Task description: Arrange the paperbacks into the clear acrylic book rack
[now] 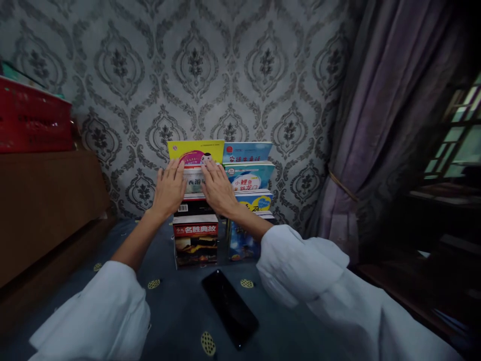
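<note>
Two rows of books stand upright in steps against the wall. In the left row, a yellow book is at the back, a pale book in front of it, then a black one and a red-topped book at the front. My left hand lies flat with fingers stretched at the left edge of the pale book. My right hand rests its spread fingers on that book's right side. The right row has a light blue book, a teal book and a dark blue book.
A black phone lies on the dark patterned cloth before the books. At left, a red basket sits on a brown box. A purple curtain hangs at right beside a window.
</note>
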A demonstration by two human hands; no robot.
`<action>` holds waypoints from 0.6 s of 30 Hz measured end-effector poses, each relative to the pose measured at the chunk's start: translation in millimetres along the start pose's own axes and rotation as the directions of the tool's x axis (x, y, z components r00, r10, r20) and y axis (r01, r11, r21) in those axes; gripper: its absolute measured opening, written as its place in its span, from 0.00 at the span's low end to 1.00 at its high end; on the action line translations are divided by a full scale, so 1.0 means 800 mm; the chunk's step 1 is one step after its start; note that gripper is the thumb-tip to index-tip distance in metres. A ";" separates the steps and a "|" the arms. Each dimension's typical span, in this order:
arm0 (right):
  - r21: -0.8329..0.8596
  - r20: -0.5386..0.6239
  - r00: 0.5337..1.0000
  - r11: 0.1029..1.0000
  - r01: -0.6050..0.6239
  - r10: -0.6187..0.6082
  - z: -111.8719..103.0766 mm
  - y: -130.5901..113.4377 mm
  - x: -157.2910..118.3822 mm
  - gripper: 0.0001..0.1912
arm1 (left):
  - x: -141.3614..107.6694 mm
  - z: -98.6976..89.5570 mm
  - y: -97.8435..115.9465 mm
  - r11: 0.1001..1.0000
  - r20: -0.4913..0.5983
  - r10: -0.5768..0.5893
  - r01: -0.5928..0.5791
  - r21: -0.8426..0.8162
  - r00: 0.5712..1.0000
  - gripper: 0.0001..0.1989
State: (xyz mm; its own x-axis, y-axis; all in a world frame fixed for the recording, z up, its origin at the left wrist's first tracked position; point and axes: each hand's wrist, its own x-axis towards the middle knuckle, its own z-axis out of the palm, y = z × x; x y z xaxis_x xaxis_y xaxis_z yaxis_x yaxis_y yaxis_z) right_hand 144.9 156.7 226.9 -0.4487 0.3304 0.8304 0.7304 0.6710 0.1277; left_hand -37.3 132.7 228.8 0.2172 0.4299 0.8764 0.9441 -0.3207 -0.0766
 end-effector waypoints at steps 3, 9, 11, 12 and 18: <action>-0.020 -0.005 1.000 1.000 -0.022 0.022 0.007 0.010 0.012 0.28 | 0.008 0.007 -0.005 1.000 0.015 -0.010 0.010 0.012 1.000 0.25; -0.046 -0.003 0.999 0.998 -0.035 0.035 0.015 0.013 0.009 0.27 | 0.005 0.016 -0.008 1.000 0.022 -0.020 0.020 0.005 1.000 0.25; -0.051 0.008 0.999 0.998 -0.034 0.034 0.014 0.012 0.010 0.27 | 0.005 0.016 -0.008 1.000 0.036 -0.026 0.026 0.005 0.999 0.25; -0.051 0.014 0.999 0.998 -0.036 0.036 0.014 0.013 0.011 0.28 | 0.006 0.015 -0.009 1.000 0.048 -0.026 0.026 0.003 0.999 0.25; 0.036 0.006 0.999 0.998 -0.051 0.051 0.007 0.012 0.005 0.30 | -0.005 -0.005 -0.022 0.984 0.024 -0.005 0.009 -0.179 1.000 0.27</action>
State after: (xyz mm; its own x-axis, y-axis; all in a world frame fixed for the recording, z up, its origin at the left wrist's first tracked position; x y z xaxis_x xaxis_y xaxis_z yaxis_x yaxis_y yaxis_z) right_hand 147.1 168.3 228.3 -0.4140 0.3682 0.8325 0.7333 0.6767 0.0654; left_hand -55.4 133.2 228.1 0.2185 0.4518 0.8649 0.8864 -0.4627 0.0178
